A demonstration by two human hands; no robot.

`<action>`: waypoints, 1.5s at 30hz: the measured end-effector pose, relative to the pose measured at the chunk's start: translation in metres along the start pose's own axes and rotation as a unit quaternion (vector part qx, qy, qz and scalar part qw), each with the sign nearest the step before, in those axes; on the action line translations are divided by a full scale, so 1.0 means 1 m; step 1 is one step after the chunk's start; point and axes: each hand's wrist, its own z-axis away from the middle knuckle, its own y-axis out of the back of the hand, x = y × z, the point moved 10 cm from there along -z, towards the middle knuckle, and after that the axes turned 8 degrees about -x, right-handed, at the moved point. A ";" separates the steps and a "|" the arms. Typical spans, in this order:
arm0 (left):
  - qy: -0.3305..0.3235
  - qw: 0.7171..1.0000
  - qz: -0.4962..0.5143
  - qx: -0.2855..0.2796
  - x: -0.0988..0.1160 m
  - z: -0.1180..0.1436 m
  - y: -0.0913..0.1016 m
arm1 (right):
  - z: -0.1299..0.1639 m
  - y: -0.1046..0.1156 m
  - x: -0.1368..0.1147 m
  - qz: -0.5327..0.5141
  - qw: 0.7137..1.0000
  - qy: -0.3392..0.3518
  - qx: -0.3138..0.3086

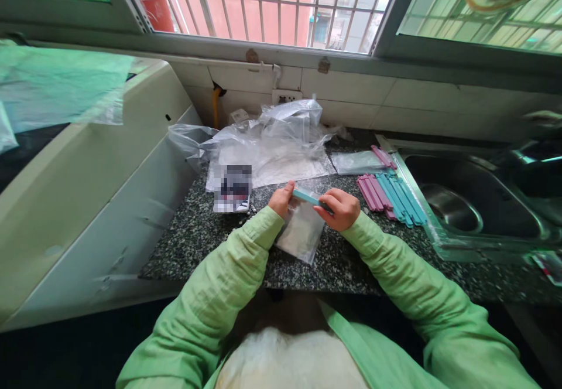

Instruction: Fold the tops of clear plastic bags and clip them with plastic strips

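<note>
Between my two hands a blue bag sealing clip [306,196] lies across the top of a small clear plastic bag [301,234]. The bag hangs below the clip, over the speckled countertop, and something pale shows in it. My left hand [281,200] pinches the clip's left end. At the other end, the fingers of my right hand [340,208] are closed on the clip. Right of my hands lie several pink clips [373,193] and several blue clips [400,199] in a row. Whether the clip is fully snapped cannot be made out.
Large crumpled plastic bags [281,149] cover the back of the counter [188,242]. A blurred-out packet [232,188] lies at the left. Behind the clips is a flat clear bag [357,161]. A steel sink [476,195] sits at right, a white appliance [109,201] at left.
</note>
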 end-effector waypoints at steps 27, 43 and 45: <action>0.065 0.990 0.117 0.043 -0.009 0.005 -0.003 | 0.001 0.009 -0.004 -0.034 0.998 0.023 0.047; 0.039 0.988 0.144 0.027 -0.016 0.000 -0.005 | 0.000 0.013 -0.005 -0.057 0.996 0.023 0.058; 0.041 0.985 0.165 0.035 -0.016 0.000 -0.005 | -0.001 0.015 -0.005 -0.061 0.996 0.023 0.062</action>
